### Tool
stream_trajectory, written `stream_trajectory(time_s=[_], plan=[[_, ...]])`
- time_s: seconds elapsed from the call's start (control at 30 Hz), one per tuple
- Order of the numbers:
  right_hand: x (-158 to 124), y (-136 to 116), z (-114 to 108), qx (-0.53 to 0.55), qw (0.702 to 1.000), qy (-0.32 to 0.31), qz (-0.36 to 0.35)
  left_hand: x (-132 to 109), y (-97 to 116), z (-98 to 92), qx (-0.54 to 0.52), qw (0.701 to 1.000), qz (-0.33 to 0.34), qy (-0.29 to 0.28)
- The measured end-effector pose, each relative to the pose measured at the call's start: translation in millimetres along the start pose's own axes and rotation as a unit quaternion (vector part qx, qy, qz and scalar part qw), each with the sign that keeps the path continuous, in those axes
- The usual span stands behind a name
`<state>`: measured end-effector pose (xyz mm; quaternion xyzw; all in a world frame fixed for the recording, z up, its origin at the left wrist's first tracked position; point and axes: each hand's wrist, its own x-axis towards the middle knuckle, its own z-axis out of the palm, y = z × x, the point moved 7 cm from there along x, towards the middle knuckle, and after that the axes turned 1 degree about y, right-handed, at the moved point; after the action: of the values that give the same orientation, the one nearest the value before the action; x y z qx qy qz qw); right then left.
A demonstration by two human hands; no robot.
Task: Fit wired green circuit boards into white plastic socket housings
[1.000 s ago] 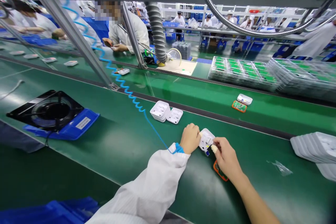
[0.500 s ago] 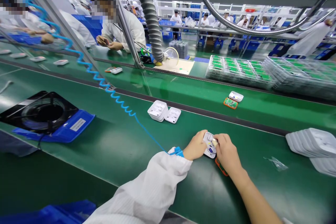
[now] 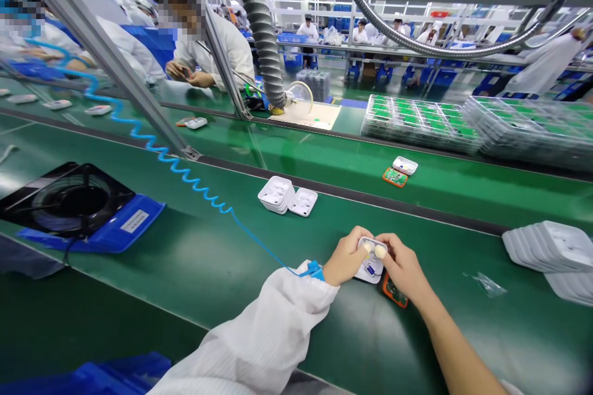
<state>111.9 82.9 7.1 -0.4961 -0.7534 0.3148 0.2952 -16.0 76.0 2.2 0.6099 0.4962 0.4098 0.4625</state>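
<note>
A small white plastic housing lies open side up between my two hands, low over the green bench. My left hand is closed on its left edge, with the thumb inside the shell. On its upper right edge my right hand is also closed, with the thumb pressed into the shell. Both thumb tips wear pale yellowish covers. A small blue part shows inside the housing. Beside it, partly under my right hand, is an orange-framed green circuit board. My left wrist wears a blue strap with a coiled cord.
White housings are stacked ahead; more pale shells stand at right near a clear plastic scrap. A black fan sits left. On the far belt lie a housing and board. Co-workers sit beyond; board trays stand behind.
My right hand has shifted its grip, and its thumb now lies beside the left one in the shell. More of the orange-framed board shows. The housing and board on the far belt moved left.
</note>
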Motion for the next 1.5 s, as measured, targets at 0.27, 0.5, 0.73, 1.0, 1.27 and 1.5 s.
stream_trajectory(time_s=[0.27, 0.5, 0.73, 1.0, 1.27, 1.5], plan=[[-5, -12, -6, -0.076, 0.991, 0.091, -0.059, 1, -6, -4.1, 0.027, 0.997, -0.013, 0.065], [-8, -31, 25, -0.235, 0.965, 0.024, -0.115, 2, -19, -5.4, -0.014, 0.995, -0.062, 0.083], [-7, -21, 27, -0.280, 0.956, 0.019, -0.088, 0, -17, -3.1, 0.025, 0.994, -0.071, 0.075], [-4, -23, 30, -0.362, 0.922, 0.053, -0.126, 1, -20, -3.7, 0.053, 0.993, -0.078, 0.076], [-2, -14, 22, -0.273, 0.952, 0.075, -0.114, 0, -19, -4.4, 0.068, 0.992, -0.069, 0.075], [-2, -14, 26, -0.268, 0.954, 0.049, -0.129, -1, -17, -5.7, 0.083, 0.991, -0.077, 0.072]])
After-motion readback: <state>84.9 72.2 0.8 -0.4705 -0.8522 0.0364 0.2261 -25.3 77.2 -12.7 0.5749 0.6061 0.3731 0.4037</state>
